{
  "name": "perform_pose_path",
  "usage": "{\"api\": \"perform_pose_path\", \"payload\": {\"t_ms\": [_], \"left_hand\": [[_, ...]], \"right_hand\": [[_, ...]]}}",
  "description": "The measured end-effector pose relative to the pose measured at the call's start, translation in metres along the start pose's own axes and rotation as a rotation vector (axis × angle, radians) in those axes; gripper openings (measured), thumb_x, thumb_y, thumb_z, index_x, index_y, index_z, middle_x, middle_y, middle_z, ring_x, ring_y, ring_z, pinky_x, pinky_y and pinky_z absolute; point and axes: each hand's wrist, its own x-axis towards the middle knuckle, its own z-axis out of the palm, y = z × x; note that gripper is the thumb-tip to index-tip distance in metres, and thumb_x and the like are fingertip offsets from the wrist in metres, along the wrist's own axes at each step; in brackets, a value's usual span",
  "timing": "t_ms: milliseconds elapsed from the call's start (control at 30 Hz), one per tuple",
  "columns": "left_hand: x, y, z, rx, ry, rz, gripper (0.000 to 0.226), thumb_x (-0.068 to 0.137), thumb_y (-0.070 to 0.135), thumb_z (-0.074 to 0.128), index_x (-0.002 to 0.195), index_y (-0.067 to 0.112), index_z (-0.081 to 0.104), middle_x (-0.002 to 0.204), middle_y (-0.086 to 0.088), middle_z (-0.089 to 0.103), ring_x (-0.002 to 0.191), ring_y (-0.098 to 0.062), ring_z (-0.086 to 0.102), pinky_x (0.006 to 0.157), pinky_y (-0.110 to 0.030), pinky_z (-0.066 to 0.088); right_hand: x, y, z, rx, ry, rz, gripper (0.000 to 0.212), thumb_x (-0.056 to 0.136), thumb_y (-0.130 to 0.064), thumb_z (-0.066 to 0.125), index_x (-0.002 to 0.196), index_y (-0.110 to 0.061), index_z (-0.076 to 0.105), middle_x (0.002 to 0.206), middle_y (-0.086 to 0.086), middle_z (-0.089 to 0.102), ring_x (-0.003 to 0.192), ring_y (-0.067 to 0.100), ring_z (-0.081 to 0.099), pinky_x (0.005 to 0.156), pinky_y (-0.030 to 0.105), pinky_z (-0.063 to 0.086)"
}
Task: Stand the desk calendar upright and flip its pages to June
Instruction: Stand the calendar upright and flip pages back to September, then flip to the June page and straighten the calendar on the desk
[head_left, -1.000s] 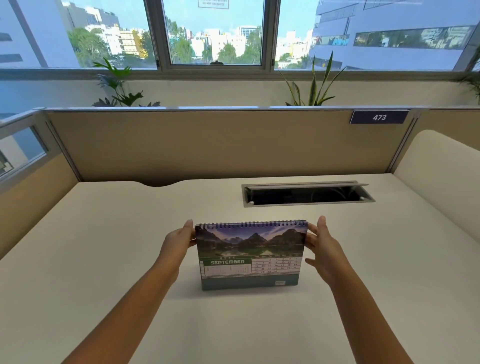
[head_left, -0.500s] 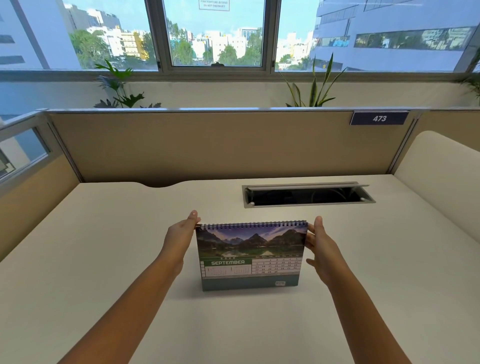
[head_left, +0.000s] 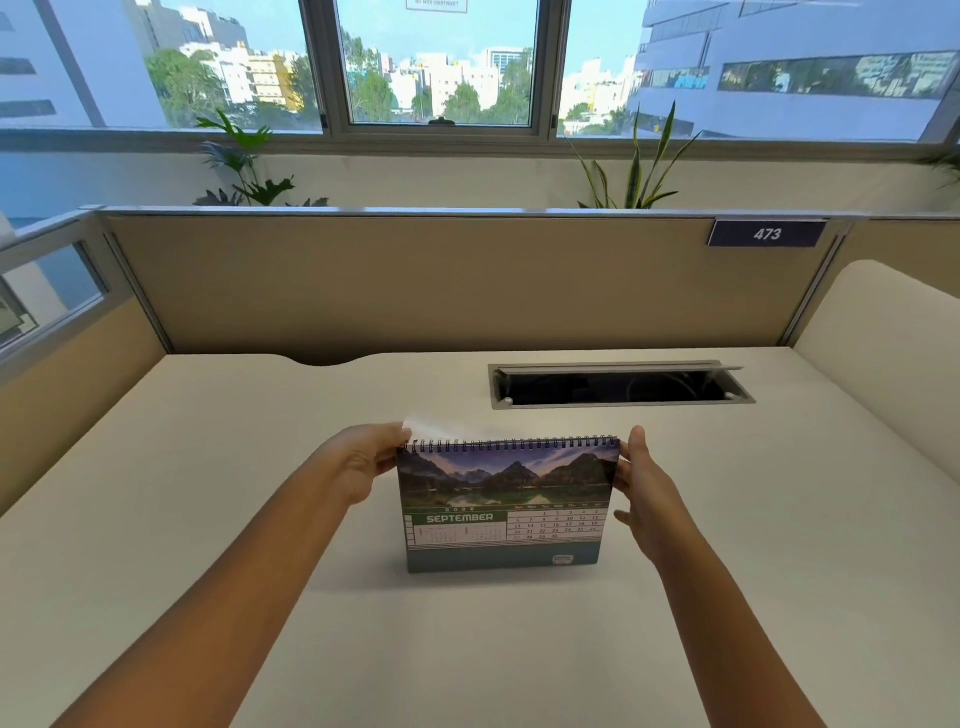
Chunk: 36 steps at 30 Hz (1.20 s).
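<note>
The desk calendar (head_left: 506, 506) stands upright in the middle of the white desk (head_left: 208, 493), its front page showing a mountain lake photo and SEPTEMBER. A black spiral binding runs along its top edge. My left hand (head_left: 363, 462) is at the upper left corner and pinches a pale, blurred page that rises behind the spiral. My right hand (head_left: 641, 491) steadies the right edge, fingers along the side and thumb near the top corner.
An open cable tray (head_left: 618, 387) is recessed in the desk behind the calendar, to the right. Beige partition walls (head_left: 415, 280) close off the back and left, with a label 473 (head_left: 767, 234). A rounded white panel (head_left: 893, 332) rises at right.
My left hand has closed on a page at the top left corner and lifted it up behind the spiral. The calendar and my right hand have stayed in place.
</note>
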Motion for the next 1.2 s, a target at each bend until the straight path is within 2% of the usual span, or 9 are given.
{"api": "perform_pose_path", "payload": {"t_ms": [167,333,433,500,633,733,967,1133,1200], "left_hand": [[-0.004,-0.002,0.001,-0.062,-0.044,0.167,0.018,0.090,0.002,0.046,0.089,0.013,0.061,0.096,-0.009,0.064,0.087,-0.019,0.055,0.068,-0.029,0.046],[-0.006,-0.016,-0.005,-0.019,-0.098,0.237,0.018,0.088,0.008,0.051,0.079,0.017,0.064,0.100,-0.005,0.066,0.098,-0.020,0.054,0.089,-0.037,0.030],[-0.004,-0.026,-0.008,-0.091,-0.113,0.252,0.047,0.084,-0.012,0.039,0.054,0.013,0.063,0.113,-0.008,0.061,0.107,-0.028,0.052,0.088,-0.033,0.041],[-0.003,-0.030,-0.010,-0.106,-0.103,0.271,0.044,0.080,-0.017,0.031,0.065,0.009,0.064,0.110,-0.011,0.060,0.110,-0.028,0.049,0.080,-0.027,0.041],[0.000,-0.033,-0.009,0.052,0.021,0.244,0.033,0.091,0.007,0.036,0.117,0.003,0.055,0.126,-0.014,0.054,0.120,-0.027,0.046,0.099,-0.036,0.028],[0.000,-0.031,-0.005,0.153,0.027,0.207,0.033,0.094,0.022,0.036,0.113,0.004,0.056,0.123,-0.013,0.057,0.108,-0.025,0.051,0.087,-0.034,0.029],[0.009,-0.031,-0.005,0.272,0.125,0.233,0.033,0.094,0.038,0.036,0.100,0.011,0.056,0.120,-0.013,0.060,0.102,-0.021,0.051,0.087,-0.036,0.030],[0.007,-0.029,-0.001,0.275,0.118,0.262,0.049,0.091,0.047,0.037,0.117,0.008,0.054,0.120,-0.008,0.056,0.114,-0.025,0.048,0.091,-0.038,0.032],[0.004,-0.032,-0.001,0.310,0.084,0.323,0.046,0.090,0.046,0.040,0.116,0.011,0.053,0.112,-0.003,0.053,0.107,-0.021,0.047,0.087,-0.032,0.033]], "right_hand": [[-0.001,0.000,0.000,0.025,-0.017,-0.008,0.062,0.089,-0.060,0.018,0.132,-0.022,0.041,0.143,0.010,0.044,0.132,0.030,0.038,0.110,0.055,0.020],[0.002,0.001,-0.005,0.105,-0.066,0.005,0.067,0.087,-0.061,0.016,0.137,-0.021,0.038,0.144,0.011,0.043,0.134,0.032,0.036,0.111,0.055,0.019],[0.006,0.001,-0.010,0.124,-0.070,0.058,0.073,0.086,-0.063,0.018,0.135,-0.014,0.042,0.142,0.017,0.044,0.129,0.036,0.042,0.111,0.051,0.029],[0.006,0.002,-0.010,0.130,-0.055,0.059,0.068,0.087,-0.062,0.019,0.135,-0.018,0.041,0.142,0.014,0.044,0.125,0.036,0.046,0.106,0.051,0.038],[0.005,0.005,-0.006,0.140,-0.065,0.026,0.064,0.089,-0.059,0.017,0.135,-0.021,0.039,0.143,0.011,0.044,0.131,0.031,0.039,0.111,0.057,0.022],[0.005,0.004,-0.005,0.127,-0.063,0.010,0.064,0.089,-0.058,0.016,0.137,-0.020,0.037,0.143,0.011,0.044,0.132,0.031,0.037,0.112,0.057,0.019],[0.005,0.003,-0.003,0.095,-0.052,0.006,0.062,0.090,-0.056,0.017,0.136,-0.020,0.037,0.144,0.011,0.043,0.132,0.031,0.037,0.111,0.055,0.020],[0.007,0.005,-0.002,0.069,-0.049,0.002,0.060,0.091,-0.056,0.019,0.134,-0.019,0.038,0.141,0.010,0.045,0.131,0.031,0.039,0.111,0.054,0.021],[0.007,0.006,0.000,0.012,-0.041,-0.027,0.054,0.091,-0.055,0.022,0.127,-0.020,0.042,0.133,0.009,0.050,0.122,0.029,0.045,0.107,0.050,0.028]]}}
